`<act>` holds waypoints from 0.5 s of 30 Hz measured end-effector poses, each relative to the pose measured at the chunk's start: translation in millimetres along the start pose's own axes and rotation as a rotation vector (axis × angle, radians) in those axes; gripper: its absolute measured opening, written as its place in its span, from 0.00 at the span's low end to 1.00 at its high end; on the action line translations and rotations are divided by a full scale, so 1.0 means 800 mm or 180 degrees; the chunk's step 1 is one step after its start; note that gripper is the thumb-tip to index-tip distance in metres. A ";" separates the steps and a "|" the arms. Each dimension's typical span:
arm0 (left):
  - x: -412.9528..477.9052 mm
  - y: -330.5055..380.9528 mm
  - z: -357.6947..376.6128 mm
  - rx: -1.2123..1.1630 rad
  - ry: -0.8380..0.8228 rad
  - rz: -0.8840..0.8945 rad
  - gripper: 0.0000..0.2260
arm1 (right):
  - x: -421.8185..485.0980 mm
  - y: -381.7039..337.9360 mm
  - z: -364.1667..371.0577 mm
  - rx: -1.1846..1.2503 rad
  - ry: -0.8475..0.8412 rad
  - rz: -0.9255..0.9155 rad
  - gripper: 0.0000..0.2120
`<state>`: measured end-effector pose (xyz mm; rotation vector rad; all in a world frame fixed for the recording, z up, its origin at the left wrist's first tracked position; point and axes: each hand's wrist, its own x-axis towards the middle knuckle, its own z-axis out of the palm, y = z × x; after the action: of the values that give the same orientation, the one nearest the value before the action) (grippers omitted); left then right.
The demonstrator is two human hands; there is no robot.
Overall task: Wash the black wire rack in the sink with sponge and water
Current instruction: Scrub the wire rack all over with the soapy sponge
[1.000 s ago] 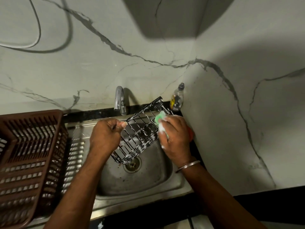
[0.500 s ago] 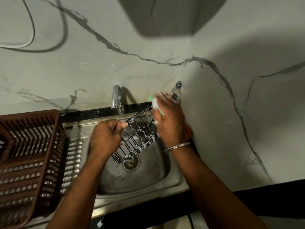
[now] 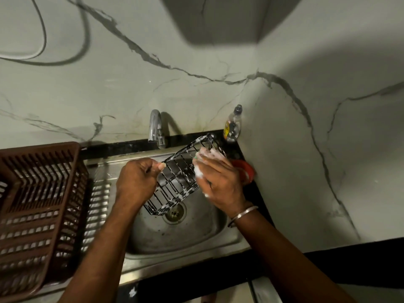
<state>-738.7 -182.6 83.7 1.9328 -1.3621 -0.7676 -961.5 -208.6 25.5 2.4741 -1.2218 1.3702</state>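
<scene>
The rack was held tilted over the sink, its lower end above the drain and its far corner raised toward the bottle; the left hand was kept clenched round its left rim, as before; the right hand, curled round the foamy sponge, had been drawn down from the far corner, where it was half a second earlier, to the right side wall; that corner, covered then, was now exposed and streaked with foam; only a green edge of the sponge was seen at the fingertips; the tap and the brown basket were left where they stood.
</scene>
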 end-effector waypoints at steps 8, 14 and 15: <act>0.001 0.000 0.005 -0.0065 0.0040 0.0045 0.10 | 0.059 -0.016 -0.009 -0.0372 -0.0515 -0.0148 0.16; 0.003 0.003 0.005 0.0098 0.0021 0.0148 0.08 | 0.073 -0.019 -0.009 -0.0547 -0.0627 0.0273 0.11; 0.003 0.003 0.005 0.0112 0.0032 0.0136 0.08 | 0.070 -0.029 -0.004 -0.0575 -0.0791 -0.0023 0.10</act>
<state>-742.1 -185.8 83.1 1.9258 -1.4149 -0.7170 -932.3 -225.8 76.1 2.5716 -1.3138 0.9237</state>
